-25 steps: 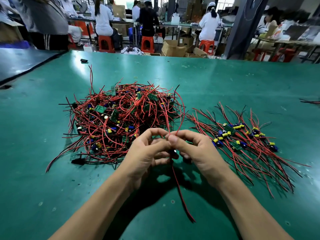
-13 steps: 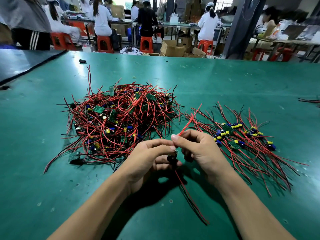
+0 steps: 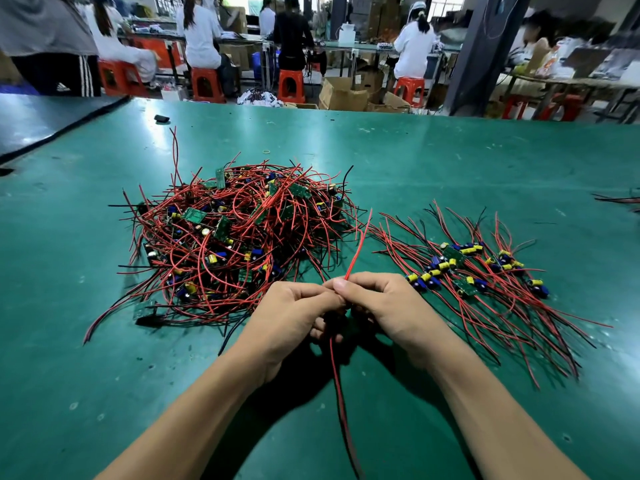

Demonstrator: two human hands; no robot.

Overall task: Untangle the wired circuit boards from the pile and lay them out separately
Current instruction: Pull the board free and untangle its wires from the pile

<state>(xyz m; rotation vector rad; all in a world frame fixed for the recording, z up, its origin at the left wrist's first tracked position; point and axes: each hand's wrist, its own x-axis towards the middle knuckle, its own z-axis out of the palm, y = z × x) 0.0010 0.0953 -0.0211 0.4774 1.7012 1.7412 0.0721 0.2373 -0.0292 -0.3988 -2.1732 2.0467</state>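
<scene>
A tangled pile (image 3: 235,237) of small green circuit boards with red and black wires lies on the green table (image 3: 450,161), left of centre. To the right, several separated boards (image 3: 467,271) lie in a row with their wires fanned out. Between the two groups my left hand (image 3: 294,317) and right hand (image 3: 381,303) meet, both gripping one wired board that is mostly hidden in my fingers. A red wire (image 3: 358,247) rises from my right fingertips; red and black leads (image 3: 341,403) hang down toward me.
A small black object (image 3: 161,118) lies near the table's far edge and a rubber band (image 3: 266,151) behind the pile. More wires (image 3: 620,199) show at the right edge. A darker table (image 3: 41,116) adjoins on the left. People sit on orange stools beyond.
The red wire that looped back into the pile has come free and now stands up from my right fingertips. The hanging leads have swung beneath my hands.
</scene>
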